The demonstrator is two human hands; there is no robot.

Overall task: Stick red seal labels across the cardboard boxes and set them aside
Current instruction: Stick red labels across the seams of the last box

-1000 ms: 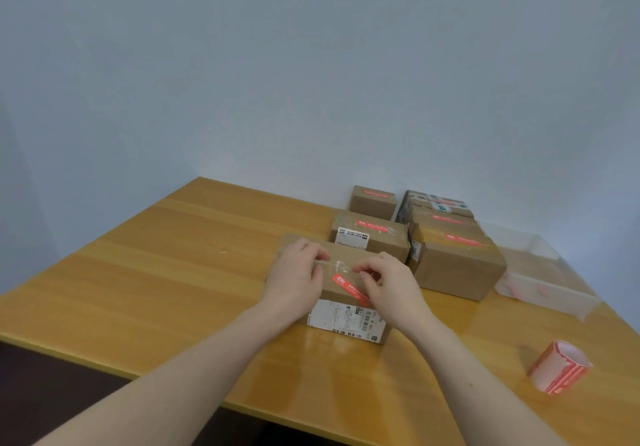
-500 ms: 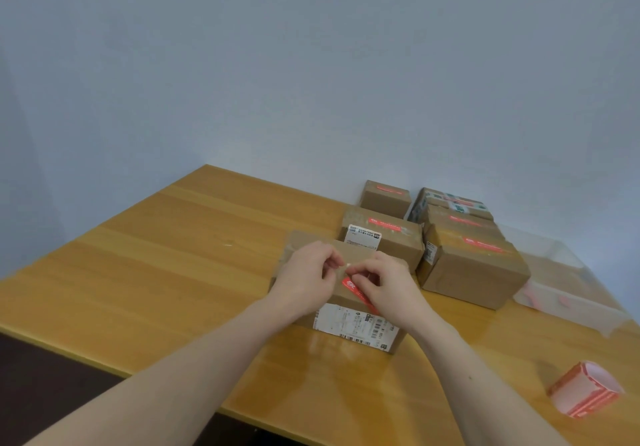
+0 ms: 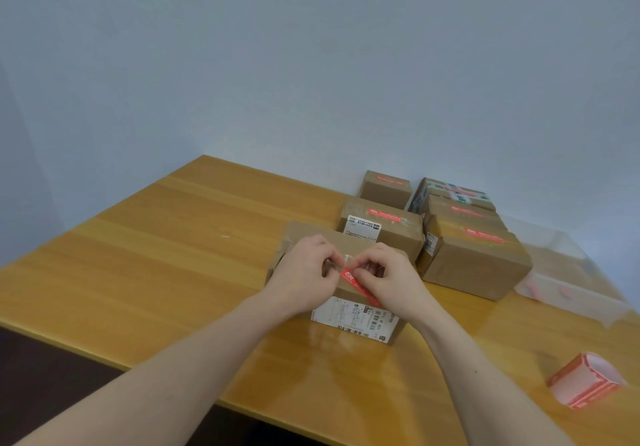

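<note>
Two bare forearms reach in from the lower edge, with no sleeves in view. The left hand (image 3: pixel 304 272) and right hand (image 3: pixel 391 281) are ungloved (short, unpainted nails, as far as shows).

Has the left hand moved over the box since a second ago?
Yes. The left hand has slid right along the box top, closing on the right hand at the red label.

— Views on record? One: head-worn, wide-angle, looking forward and down across the worktop (image 3: pixel 145 265) toward the wall (image 3: pixel 311 64).

— Range? Close: forearms entered from the bottom edge, the worktop's near edge ran low in frame, its far corner sat mid-frame. No second view shared.
</note>
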